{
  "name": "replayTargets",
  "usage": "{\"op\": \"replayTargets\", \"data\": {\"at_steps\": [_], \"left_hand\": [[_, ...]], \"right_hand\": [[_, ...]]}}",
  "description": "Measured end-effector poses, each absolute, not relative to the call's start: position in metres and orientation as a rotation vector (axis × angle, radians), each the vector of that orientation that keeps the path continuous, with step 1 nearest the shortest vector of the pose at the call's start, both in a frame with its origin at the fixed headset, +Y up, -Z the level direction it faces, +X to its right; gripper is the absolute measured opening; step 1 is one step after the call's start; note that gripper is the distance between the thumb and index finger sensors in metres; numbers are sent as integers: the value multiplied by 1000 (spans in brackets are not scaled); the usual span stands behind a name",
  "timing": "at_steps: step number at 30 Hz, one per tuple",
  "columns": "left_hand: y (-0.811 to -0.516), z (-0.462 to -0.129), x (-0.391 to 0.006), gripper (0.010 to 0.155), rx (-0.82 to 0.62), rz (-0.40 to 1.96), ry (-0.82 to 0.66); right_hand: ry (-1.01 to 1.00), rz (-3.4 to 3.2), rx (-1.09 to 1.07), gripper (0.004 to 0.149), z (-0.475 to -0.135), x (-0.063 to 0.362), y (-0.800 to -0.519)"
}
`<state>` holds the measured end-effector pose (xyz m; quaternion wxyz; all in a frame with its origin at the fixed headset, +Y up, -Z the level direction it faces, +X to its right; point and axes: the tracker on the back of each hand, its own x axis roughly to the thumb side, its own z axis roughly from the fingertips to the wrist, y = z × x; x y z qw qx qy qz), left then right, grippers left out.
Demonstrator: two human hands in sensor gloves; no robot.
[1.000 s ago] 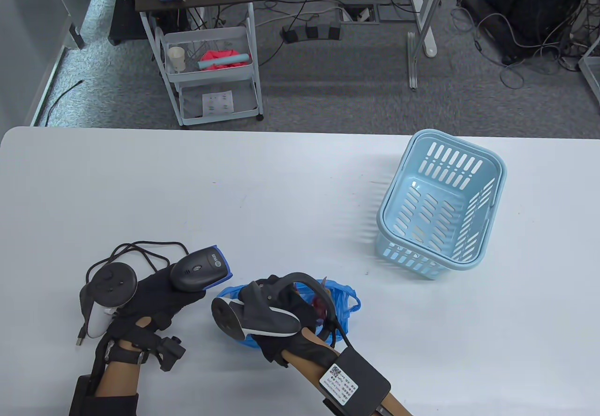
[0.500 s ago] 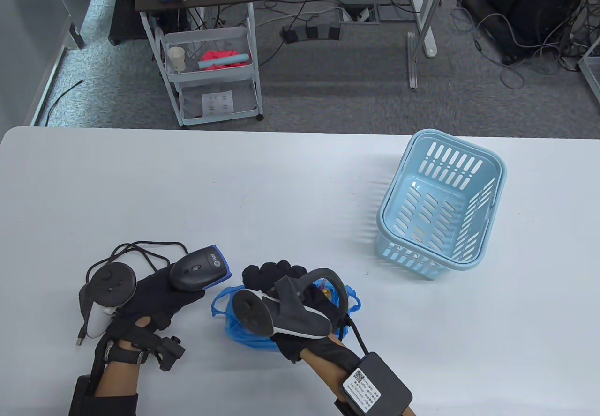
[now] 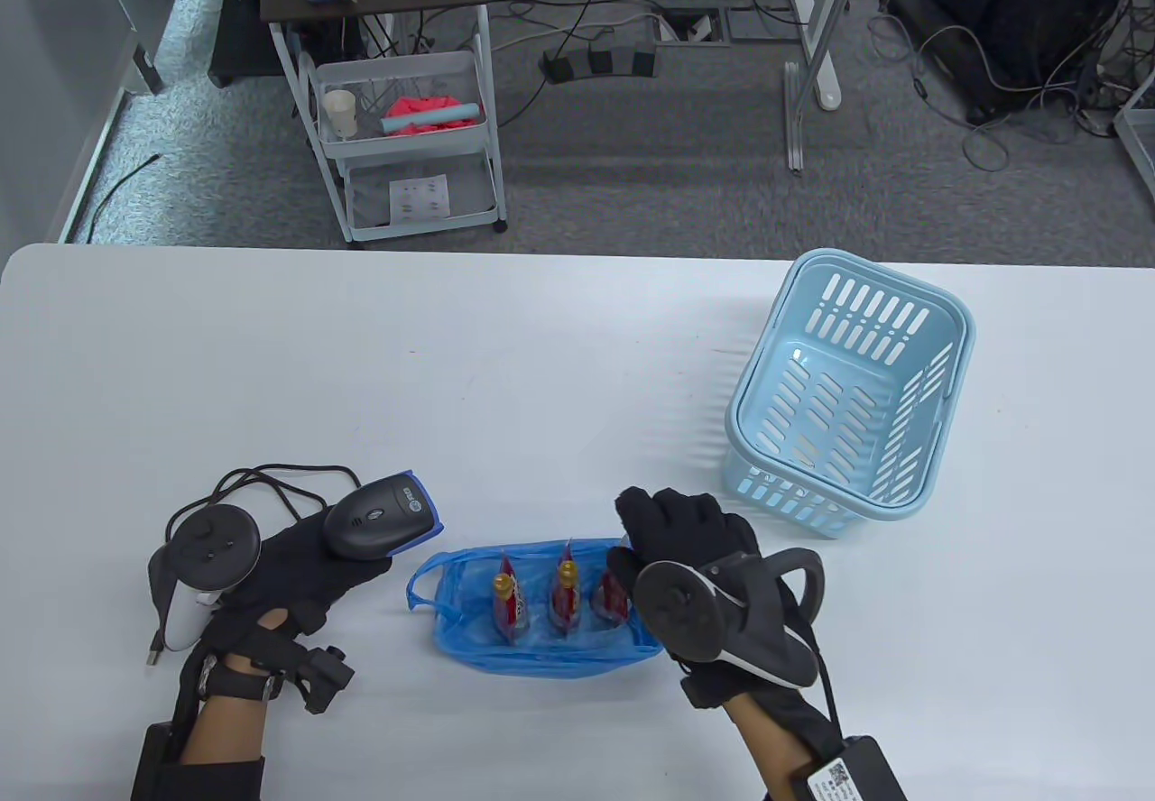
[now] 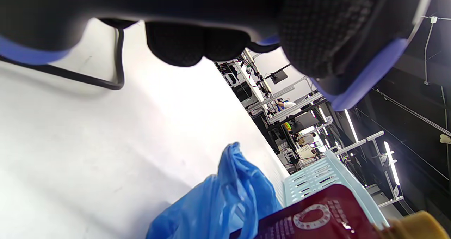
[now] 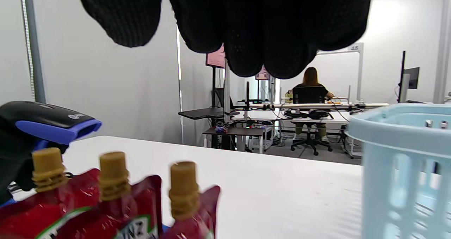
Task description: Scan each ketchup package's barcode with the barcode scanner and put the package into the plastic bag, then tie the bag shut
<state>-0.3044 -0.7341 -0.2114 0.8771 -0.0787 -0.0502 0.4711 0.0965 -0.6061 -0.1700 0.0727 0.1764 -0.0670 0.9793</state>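
A blue plastic bag (image 3: 532,639) lies near the table's front edge, and three red ketchup pouches (image 3: 566,601) with tan caps stand side by side in it. My left hand (image 3: 302,571) grips the black and blue barcode scanner (image 3: 379,521) just left of the bag, its blue nose towards the bag. My right hand (image 3: 686,526) hovers at the bag's right end, fingers loosely curled and holding nothing. In the right wrist view the pouches (image 5: 112,196) stand below my free fingers (image 5: 253,27). The left wrist view shows the bag (image 4: 225,200) and one pouch (image 4: 317,214).
A light blue slotted basket (image 3: 938,332) stands tilted at the table's right, close beyond my right hand. The scanner's black cable (image 3: 271,485) loops behind my left hand. A wheeled cart (image 3: 406,142) stands on the floor past the far edge.
My right hand has moved right, off the top of the bag to its right end. The bag now lies spread out with the three pouches uncovered. The left hand and scanner have stayed put.
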Motion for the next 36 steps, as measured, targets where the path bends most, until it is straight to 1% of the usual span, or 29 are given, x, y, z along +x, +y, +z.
{"op": "replayTargets", "data": {"at_steps": [5,8,12,17,20,23,28,32,36], "left_hand": [[-734,-211,-305,52,-165,977,-101],[-733,-211,-306,52,-161,980,-100],[-733,-211,-307,52,-161,978,-97],[-734,-211,-306,52,-168,958,-96],[-734,-211,-306,52,-168,956,-92],[-734,-211,-305,52,-168,950,-93],[-729,-210,-300,52,-183,904,-110],[-723,-208,-295,53,-165,889,-114],[-719,-210,-294,57,-146,862,-69]], "right_hand": [[-139,2963,440,72,-166,134,-641],[-31,3010,388,78,-165,149,-667],[85,3045,361,85,-164,159,-701],[196,3082,345,91,-164,162,-729],[269,3096,334,93,-165,163,-732],[245,3093,321,93,-165,166,-734],[296,3088,298,94,-166,170,-739],[308,3083,293,94,-167,174,-741],[299,3071,274,94,-167,179,-741]]}}
